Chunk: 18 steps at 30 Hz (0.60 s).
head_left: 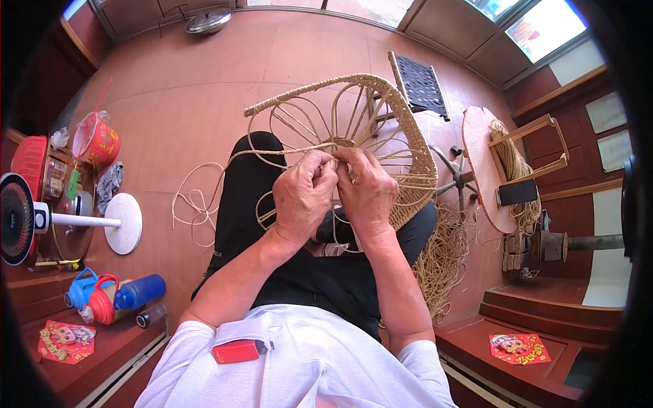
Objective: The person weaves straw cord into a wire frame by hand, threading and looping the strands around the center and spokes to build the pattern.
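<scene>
a woven frame [417, 146] sits over the person's lap [326, 280]. at its middle the left hand [303, 197] and right hand [369, 190] meet, each grip pinched together on a cord [299, 147], which trails left into loose loops. on the floor [177, 136], a heap of rope [439, 262] lies at right; a fan [124, 224] stands well apart at left.

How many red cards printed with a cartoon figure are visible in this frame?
2. One card lies at lower left, near the red jug; the other card is at lower right. More may be hidden.
</scene>
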### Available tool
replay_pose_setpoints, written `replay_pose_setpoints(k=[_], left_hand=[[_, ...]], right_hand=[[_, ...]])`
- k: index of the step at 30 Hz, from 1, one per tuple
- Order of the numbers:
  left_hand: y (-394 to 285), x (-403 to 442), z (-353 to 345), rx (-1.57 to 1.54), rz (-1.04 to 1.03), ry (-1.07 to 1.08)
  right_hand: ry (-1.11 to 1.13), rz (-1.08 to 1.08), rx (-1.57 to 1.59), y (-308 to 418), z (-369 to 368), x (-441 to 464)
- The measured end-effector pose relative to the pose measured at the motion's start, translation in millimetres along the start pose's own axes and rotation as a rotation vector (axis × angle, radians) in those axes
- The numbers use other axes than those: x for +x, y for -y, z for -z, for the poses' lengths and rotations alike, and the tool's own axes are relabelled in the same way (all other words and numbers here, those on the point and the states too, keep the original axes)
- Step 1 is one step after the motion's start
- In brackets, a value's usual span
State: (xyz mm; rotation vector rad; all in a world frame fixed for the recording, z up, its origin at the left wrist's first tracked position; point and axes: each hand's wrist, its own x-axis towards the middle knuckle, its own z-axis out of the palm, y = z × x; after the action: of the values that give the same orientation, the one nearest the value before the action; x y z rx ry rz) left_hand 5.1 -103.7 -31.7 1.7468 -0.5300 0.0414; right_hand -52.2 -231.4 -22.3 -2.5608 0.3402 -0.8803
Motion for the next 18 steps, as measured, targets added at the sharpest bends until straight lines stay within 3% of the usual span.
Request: replay_pose_setpoints(k=[4, 7, 10, 15, 18], left_hand=[[-2.7, -1.1, 3.2, -0.066, 0.126, 0.038], [3.3, -9.1, 1.2, -0.098, 0.006, 0.021], [8.6, -24.0, -5.3, -0.133, 0.053, 0.044], [8.2, -32.3, -4.6, 0.043, -0.021, 0.146], [6.8, -23.1, -1.5, 0.246, -0.168, 0.137]], right_hand=[[0.074, -0.060, 0.008, 8.5, 9.9, 10.2], [0.260, -0.133, -0.030, 13.5, 22.6, 21.0], [0.380, -0.165, 0.036, 12.0, 29.7, 31.1], [0.481, -0.193, 0.174, 8.0, 38.0, 40.1], [0.552, -0.236, 0.213, 6.4, 42.9, 46.4]])
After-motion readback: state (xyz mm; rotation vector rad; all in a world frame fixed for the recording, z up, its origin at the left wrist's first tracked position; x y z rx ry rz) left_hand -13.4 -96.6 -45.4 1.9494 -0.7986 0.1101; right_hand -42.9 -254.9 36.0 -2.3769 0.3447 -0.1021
